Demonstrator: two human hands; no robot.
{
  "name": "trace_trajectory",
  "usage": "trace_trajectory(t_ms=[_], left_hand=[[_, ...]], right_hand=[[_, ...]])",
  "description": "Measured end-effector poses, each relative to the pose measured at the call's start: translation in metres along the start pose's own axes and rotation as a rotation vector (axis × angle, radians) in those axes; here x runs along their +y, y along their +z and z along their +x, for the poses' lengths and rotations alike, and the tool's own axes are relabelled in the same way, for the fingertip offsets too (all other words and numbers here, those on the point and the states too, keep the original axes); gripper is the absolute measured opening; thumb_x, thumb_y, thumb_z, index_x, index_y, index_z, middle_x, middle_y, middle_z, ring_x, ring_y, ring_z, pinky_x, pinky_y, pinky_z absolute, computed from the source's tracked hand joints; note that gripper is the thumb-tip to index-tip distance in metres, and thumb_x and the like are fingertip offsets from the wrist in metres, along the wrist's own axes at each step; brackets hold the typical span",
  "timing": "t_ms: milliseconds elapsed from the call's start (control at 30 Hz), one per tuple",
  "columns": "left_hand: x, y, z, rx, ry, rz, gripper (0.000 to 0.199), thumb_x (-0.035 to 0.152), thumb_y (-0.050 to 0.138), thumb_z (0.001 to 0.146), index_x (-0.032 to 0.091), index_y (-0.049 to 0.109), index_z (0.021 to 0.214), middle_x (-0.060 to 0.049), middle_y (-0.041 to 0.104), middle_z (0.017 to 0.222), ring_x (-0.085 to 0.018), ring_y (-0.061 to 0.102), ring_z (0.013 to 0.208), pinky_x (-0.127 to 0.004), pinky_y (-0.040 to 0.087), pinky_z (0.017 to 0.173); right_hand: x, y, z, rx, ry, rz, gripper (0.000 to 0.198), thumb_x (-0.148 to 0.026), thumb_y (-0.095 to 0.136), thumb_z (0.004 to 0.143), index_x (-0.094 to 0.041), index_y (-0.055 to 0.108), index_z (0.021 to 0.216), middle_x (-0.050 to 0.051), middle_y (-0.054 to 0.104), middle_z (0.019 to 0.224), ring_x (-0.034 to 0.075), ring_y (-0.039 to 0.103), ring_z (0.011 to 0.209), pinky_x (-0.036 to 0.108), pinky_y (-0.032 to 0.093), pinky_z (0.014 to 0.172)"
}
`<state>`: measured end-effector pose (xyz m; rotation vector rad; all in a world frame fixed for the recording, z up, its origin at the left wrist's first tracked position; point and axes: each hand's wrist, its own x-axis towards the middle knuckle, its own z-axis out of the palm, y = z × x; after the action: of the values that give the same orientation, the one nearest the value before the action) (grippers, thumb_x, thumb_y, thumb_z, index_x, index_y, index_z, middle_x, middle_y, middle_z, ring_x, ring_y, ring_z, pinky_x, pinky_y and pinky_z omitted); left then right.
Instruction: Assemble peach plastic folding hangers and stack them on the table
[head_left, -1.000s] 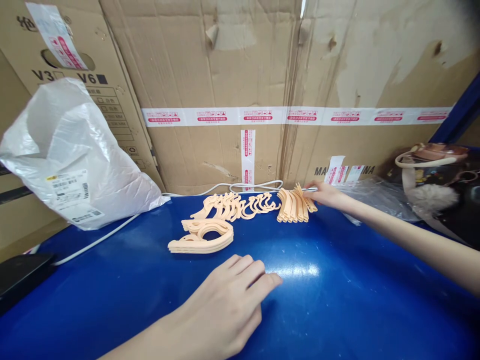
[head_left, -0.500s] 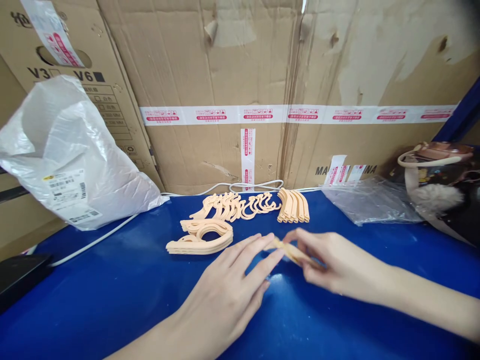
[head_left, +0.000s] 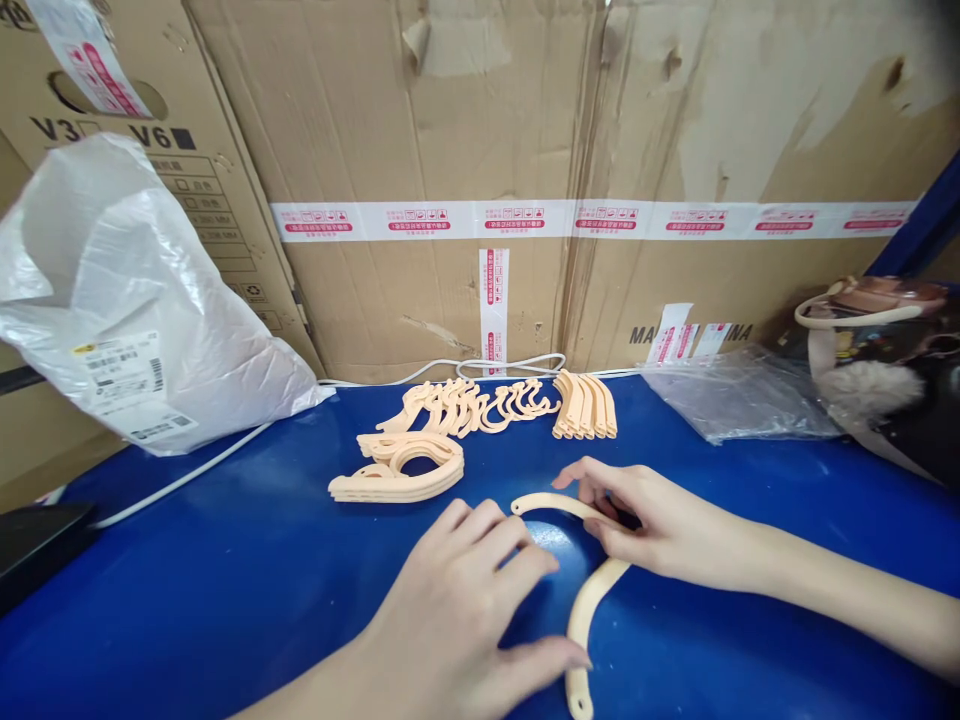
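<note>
My right hand (head_left: 626, 515) is closed on a beige curved hanger arm (head_left: 551, 501), whose holed end points left. A second curved hanger arm (head_left: 589, 610) runs from under that hand down toward me; whether the two are joined is hidden behind my fingers. My left hand (head_left: 480, 600) has its fingers apart and holds nothing. Its thumb tip is at the lower arm, perhaps touching it. Beyond it lies a stack of folded beige hangers (head_left: 397, 488). Farther back are a row of beige hooks (head_left: 495, 408) and a bundle of loose hanger arms (head_left: 585, 405).
Cardboard boxes (head_left: 420, 290) wall off the back of the blue table (head_left: 262, 580). A white plastic bag (head_left: 150, 310) and a dark flat object (head_left: 45, 550) are at left. A clear plastic bag (head_left: 742, 400) and a dark bag with a pompom (head_left: 877, 390) stand right. A white cable (head_left: 187, 480) crosses behind.
My left hand has come off the held piece and drawn back toward me, fingers spreading. The two curved arms are now seen spread apart at my right hand.
</note>
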<state>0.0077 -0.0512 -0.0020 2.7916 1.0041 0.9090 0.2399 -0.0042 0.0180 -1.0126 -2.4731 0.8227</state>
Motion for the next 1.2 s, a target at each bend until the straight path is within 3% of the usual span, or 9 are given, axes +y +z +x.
trace_trajectory(t_ms=[233,400,500,600,700,800,900,1033,1200], left_hand=[[0.002,0.008,0.001,-0.134,0.124,-0.054,0.025,0.034,0.058,0.087,0.03,0.061,0.112,0.001,0.062,0.1,-0.017,0.057,0.08,-0.03,0.041,0.066],[-0.001,-0.002,0.003,-0.131,0.091,-0.043,0.043,0.056,0.065,0.08,0.026,0.063,0.111,-0.005,0.061,0.114,-0.024,0.056,0.094,-0.035,0.044,0.074],[-0.002,-0.008,0.004,-0.155,0.035,-0.015,0.028,0.031,0.06,0.089,0.026,0.059,0.117,-0.006,0.056,0.127,-0.025,0.052,0.108,-0.038,0.044,0.085],[-0.003,-0.01,0.005,-0.174,-0.015,-0.011,0.032,0.016,0.051,0.092,0.027,0.055,0.122,-0.004,0.058,0.125,-0.022,0.055,0.104,-0.037,0.044,0.087],[-0.004,-0.007,0.004,-0.191,-0.04,-0.001,0.03,0.016,0.049,0.093,0.026,0.056,0.121,-0.004,0.061,0.118,-0.021,0.057,0.094,-0.037,0.045,0.082],[-0.005,-0.004,0.003,-0.182,-0.038,-0.003,0.03,0.017,0.046,0.094,0.026,0.056,0.121,-0.004,0.061,0.117,-0.021,0.057,0.091,-0.037,0.044,0.08],[-0.006,-0.005,0.003,-0.185,-0.06,-0.014,0.029,0.023,0.047,0.095,0.028,0.055,0.122,-0.002,0.06,0.117,-0.021,0.056,0.092,-0.036,0.043,0.08],[-0.006,-0.007,0.003,-0.192,-0.087,0.0,0.03,0.024,0.045,0.095,0.031,0.054,0.122,-0.001,0.059,0.117,-0.02,0.056,0.091,-0.034,0.043,0.079],[-0.009,0.0,0.002,-0.151,-0.025,0.098,0.031,0.022,0.043,0.092,0.027,0.055,0.12,-0.004,0.059,0.116,-0.021,0.057,0.088,-0.034,0.043,0.075]], right_hand=[[0.004,-0.012,0.002,0.002,-0.048,-0.022,0.02,-0.024,0.047,0.094,-0.02,0.058,0.109,0.0,0.058,0.081,0.013,0.053,0.069,0.023,0.044,0.063],[0.006,-0.011,0.002,0.021,-0.118,-0.031,0.019,-0.028,0.047,0.096,-0.02,0.061,0.107,0.004,0.062,0.097,0.016,0.057,0.09,0.028,0.045,0.081],[0.003,-0.004,0.001,-0.001,-0.14,-0.017,0.02,-0.028,0.046,0.097,-0.021,0.062,0.107,0.004,0.062,0.098,0.015,0.058,0.092,0.027,0.045,0.081],[0.002,-0.006,0.001,0.008,-0.154,-0.064,0.023,-0.033,0.046,0.097,-0.022,0.063,0.109,0.005,0.061,0.102,0.016,0.058,0.095,0.027,0.045,0.083],[0.016,-0.029,0.007,0.187,-0.024,-0.208,0.025,-0.041,0.05,0.093,-0.022,0.063,0.104,0.004,0.064,0.097,0.018,0.06,0.089,0.03,0.045,0.08],[0.049,-0.061,0.019,0.353,0.27,-0.231,0.023,-0.043,0.053,0.088,-0.021,0.057,0.093,0.002,0.065,0.078,0.018,0.06,0.071,0.03,0.044,0.067],[0.084,-0.079,0.033,0.404,0.39,-0.186,0.019,-0.039,0.05,0.087,-0.02,0.047,0.085,0.001,0.062,0.064,0.016,0.057,0.056,0.027,0.042,0.054],[0.109,-0.075,0.045,0.373,0.406,-0.092,0.017,-0.037,0.046,0.086,-0.021,0.043,0.081,0.001,0.063,0.061,0.014,0.055,0.048,0.025,0.041,0.048],[0.11,-0.067,0.046,0.354,0.308,-0.056,0.018,-0.039,0.047,0.085,-0.021,0.045,0.086,0.0,0.063,0.064,0.014,0.055,0.055,0.026,0.042,0.053]])
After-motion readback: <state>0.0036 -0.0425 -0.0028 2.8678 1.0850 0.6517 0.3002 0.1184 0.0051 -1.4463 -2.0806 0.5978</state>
